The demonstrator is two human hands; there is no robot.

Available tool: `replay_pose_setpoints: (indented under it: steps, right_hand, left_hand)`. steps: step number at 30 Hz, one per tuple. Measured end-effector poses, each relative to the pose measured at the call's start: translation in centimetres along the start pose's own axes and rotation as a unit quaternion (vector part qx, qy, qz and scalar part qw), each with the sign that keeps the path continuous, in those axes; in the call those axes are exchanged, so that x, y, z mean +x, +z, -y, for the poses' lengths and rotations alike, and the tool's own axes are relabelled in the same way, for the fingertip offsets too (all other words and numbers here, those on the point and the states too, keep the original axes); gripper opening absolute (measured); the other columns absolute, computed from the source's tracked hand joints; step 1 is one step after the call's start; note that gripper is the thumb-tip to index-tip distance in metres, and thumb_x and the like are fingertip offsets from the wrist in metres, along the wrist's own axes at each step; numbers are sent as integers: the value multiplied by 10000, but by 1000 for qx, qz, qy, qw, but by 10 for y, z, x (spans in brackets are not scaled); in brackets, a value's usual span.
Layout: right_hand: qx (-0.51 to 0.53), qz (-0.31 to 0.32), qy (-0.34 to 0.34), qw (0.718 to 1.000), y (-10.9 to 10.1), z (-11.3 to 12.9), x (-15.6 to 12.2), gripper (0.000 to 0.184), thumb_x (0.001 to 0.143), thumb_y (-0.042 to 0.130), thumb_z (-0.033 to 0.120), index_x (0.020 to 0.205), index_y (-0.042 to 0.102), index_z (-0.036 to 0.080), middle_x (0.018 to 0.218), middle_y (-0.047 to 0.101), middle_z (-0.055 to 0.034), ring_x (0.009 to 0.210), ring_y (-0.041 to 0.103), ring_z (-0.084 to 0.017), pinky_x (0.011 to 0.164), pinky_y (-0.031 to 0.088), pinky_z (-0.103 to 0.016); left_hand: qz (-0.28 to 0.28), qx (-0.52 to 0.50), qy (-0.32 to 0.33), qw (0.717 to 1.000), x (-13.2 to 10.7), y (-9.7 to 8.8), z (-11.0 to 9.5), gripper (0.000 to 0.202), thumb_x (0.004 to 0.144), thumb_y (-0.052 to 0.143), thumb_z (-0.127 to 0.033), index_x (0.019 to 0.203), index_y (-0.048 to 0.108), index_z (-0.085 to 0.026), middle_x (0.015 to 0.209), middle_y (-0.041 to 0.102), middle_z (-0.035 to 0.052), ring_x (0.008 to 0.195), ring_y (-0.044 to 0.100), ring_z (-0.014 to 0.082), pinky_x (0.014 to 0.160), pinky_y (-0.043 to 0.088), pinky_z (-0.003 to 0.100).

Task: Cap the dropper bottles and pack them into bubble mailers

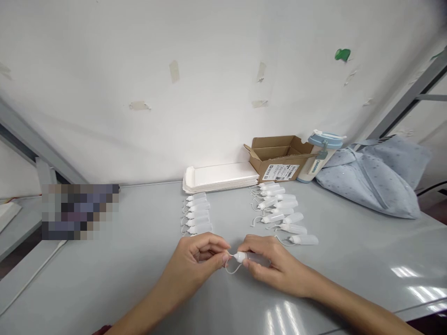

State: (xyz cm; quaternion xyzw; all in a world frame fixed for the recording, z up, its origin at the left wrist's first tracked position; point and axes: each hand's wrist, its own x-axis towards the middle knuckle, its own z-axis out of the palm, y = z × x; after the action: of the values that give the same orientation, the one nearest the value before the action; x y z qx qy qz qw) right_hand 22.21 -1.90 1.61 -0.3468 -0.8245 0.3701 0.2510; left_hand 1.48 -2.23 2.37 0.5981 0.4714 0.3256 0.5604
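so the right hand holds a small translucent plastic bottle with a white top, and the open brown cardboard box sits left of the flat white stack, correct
Not quite: the open brown cardboard box sits right of the flat white stack, as the head view shows. The right hand does hold the small translucent plastic bottle.

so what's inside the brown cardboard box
In the cardboard box, only bare brown inner walls show. Its front wall hides the bottom, so anything lying low in there can't be seen.
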Motion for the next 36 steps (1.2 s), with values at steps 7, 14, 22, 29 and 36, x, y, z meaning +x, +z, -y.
replay_pose_setpoints:
  steps: [7, 14, 22, 29, 36]
  right_hand:
    - [-69, 8, -23, 997, 4, 0, 0, 171, 861, 432, 219, 904, 588, 164, 773, 578, -38, 715, 528, -144, 664, 414, -261]
    - [-89, 8, -44, 995, 7, -2, -1, 173, 855, 423, 200, 911, 579, 151, 773, 577, -53, 723, 525, -156, 649, 415, -267]
    - [-93, -4, -59, 994, 7, -5, 2, 179, 868, 425, 203, 959, 573, 155, 814, 601, -67, 765, 529, -169, 686, 438, -290]
    - [-99, -1, -55, 994, 10, -8, 1, 187, 884, 432, 226, 990, 572, 162, 817, 599, -61, 774, 530, -169, 698, 444, -300]
    - [-89, 13, -29, 996, 11, -13, 1, 250, 910, 468, 313, 1103, 550, 177, 952, 602, -79, 880, 553, -177, 777, 458, -312]
  left_hand:
    - [15, 29, 11, 999, 1, 3, 1, 84, 730, 628, -251, 745, 646, -171, 695, 685, 15, 664, 639, 154, 670, 523, 271]
    - [16, 38, 9, 999, 1, 6, 4, 80, 728, 617, -239, 732, 638, -162, 679, 676, 16, 648, 628, 148, 651, 510, 258]
    - [46, 60, -16, 997, 5, -2, 0, 142, 703, 606, -240, 825, 628, -170, 785, 682, 28, 733, 629, 158, 706, 516, 273]
    - [66, 166, -20, 984, 2, -5, -4, 167, 765, 540, -304, 782, 647, -177, 740, 651, 9, 704, 583, 150, 640, 456, 236]
    - [99, 265, -35, 958, 0, -27, -13, 164, 761, 503, -233, 691, 643, -182, 642, 600, -24, 607, 515, 126, 551, 365, 201]
